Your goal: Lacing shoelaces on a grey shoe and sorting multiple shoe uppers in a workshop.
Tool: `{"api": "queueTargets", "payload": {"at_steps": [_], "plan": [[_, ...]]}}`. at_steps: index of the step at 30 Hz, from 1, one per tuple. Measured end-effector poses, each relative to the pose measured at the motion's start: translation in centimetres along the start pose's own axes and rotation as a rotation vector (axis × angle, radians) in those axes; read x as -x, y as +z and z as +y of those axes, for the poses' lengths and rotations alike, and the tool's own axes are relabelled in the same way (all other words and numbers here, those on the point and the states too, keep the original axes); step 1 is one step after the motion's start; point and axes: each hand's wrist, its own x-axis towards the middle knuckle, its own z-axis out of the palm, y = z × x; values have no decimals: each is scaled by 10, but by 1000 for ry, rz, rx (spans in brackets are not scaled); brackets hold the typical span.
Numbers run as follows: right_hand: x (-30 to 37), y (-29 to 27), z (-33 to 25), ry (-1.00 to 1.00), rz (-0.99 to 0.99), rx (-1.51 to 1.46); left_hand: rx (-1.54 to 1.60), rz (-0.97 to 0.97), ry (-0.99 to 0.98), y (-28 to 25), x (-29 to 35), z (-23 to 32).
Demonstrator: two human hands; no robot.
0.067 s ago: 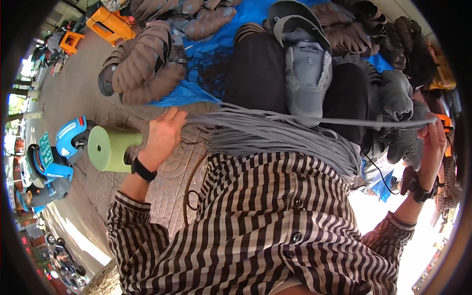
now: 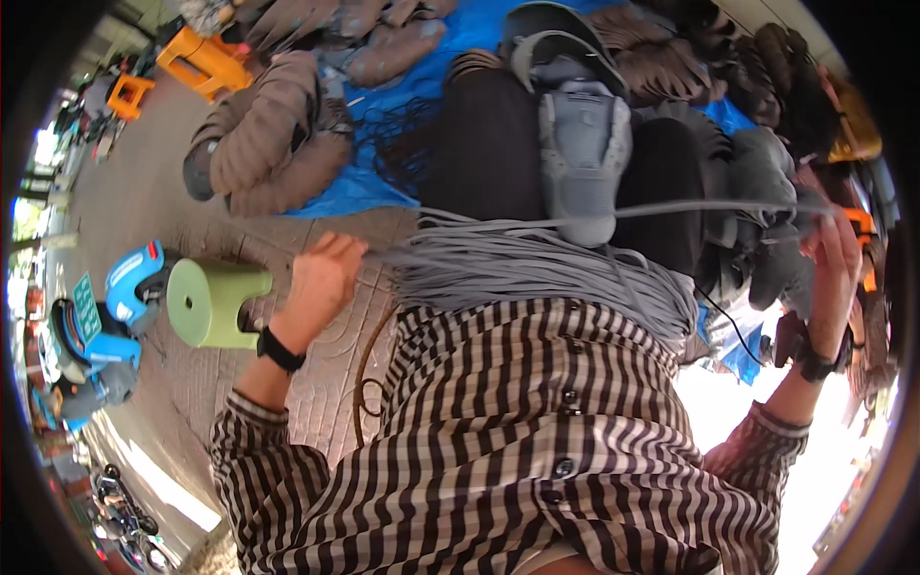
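Note:
A thick bundle of grey shoelaces (image 2: 537, 264) lies across my lap. My left hand (image 2: 326, 273) is closed at the bundle's left end, where the lace ends are blurred. Off to the far right, my right hand (image 2: 832, 254) pinches a single grey shoelace (image 2: 690, 206), stretched sideways above the bundle and smeared by motion. Between my knees rests a grey sneaker (image 2: 583, 158), its toe touching the laces and its heel end pointing away from me. Several dark grey shoes (image 2: 762, 177) are heaped beside my right knee.
Stacked brown shoes (image 2: 264, 144) stand front left on a blue tarp (image 2: 335, 192). A green stool (image 2: 206, 302) is on the paving at left, near a blue scooter (image 2: 134, 283). Orange stools (image 2: 201, 62) are farther off. More brown shoes (image 2: 661, 67) lie beyond my knees.
The view has shifted slightly. The stretched lace now bows upward a little rather than running straight, and my right hand sits slightly farther left. Both hands stay closed.

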Motion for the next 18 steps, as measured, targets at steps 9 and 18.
{"api": "queueTargets", "payload": {"at_steps": [9,18], "plan": [[-25,47,-52,-226,-62,34,349,-175,371,-6,-84,120],[-28,56,-44,-235,-112,-50,222,-347,387,31,-143,124]]}}
